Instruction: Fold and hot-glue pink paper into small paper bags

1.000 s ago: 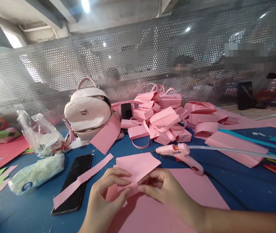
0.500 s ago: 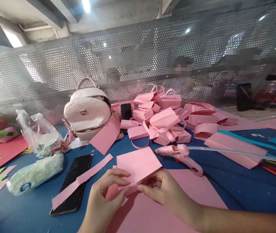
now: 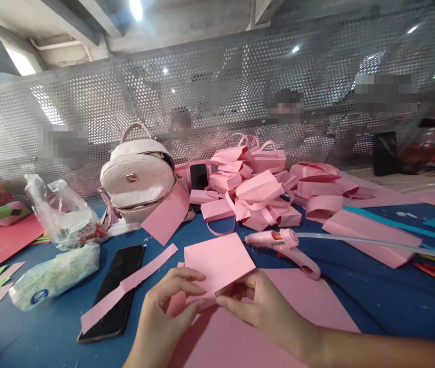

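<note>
A folded pink paper piece (image 3: 219, 263) is held between both hands at the front centre. My left hand (image 3: 169, 306) pinches its near left edge between thumb and fingers. At the lower right corner, my right hand (image 3: 258, 301) grips the same piece, with some fingers tucked behind the fold. Beneath the hands lies a large pink sheet (image 3: 301, 301). A pink glue gun (image 3: 284, 244) rests just beyond the right hand, its nozzle towards the folded piece. A torn-edged pink strip (image 3: 125, 286) lies across a black phone (image 3: 114, 301) to the left.
Several pink paper bags (image 3: 258, 186) are piled at the back centre. Beside them stands a pale pink backpack (image 3: 139, 174). Plastic bags (image 3: 64, 212) and coloured papers lie left. A glue-gun cable runs right over the blue table (image 3: 405, 312), near a perforated metal screen (image 3: 217, 76).
</note>
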{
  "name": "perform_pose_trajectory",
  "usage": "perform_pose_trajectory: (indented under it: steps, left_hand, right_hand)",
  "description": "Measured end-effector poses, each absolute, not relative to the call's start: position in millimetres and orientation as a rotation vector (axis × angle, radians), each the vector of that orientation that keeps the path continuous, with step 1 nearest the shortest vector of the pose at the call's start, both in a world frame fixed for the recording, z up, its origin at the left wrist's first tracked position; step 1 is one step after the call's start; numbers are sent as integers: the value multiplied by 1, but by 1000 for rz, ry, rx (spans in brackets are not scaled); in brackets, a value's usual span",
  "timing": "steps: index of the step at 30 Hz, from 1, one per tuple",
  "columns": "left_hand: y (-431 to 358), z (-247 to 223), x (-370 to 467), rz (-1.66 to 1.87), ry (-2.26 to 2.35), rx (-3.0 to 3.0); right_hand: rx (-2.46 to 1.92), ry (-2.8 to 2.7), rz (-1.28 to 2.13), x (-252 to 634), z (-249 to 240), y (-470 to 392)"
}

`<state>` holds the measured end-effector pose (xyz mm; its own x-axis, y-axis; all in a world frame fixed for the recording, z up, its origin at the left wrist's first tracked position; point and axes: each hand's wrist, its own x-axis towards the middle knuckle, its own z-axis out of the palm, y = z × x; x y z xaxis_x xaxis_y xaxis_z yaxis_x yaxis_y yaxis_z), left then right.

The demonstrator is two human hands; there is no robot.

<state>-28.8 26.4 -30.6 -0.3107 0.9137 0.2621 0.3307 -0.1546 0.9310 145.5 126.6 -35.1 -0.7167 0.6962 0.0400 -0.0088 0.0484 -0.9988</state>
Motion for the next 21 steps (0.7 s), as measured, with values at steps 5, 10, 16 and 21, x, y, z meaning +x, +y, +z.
perform_pose_trajectory:
  steps: [5, 10, 16, 21]
  left_hand:
    - [27, -31, -34, 1406, 1628, 1478]
    - [26, -33, -38, 1389, 1622, 1526]
    - [27, -33, -38, 1385, 1630, 1545]
    - [26, -33, -39, 1392, 1620, 1579]
  right_hand:
    - [-729, -1780, 1735, 147, -39, 127]
    - [-771, -1779, 1711, 147, -38, 125]
    - [-683, -1777, 1755, 147, -37, 126]
    - [-592, -1725, 1759, 146, -34, 125]
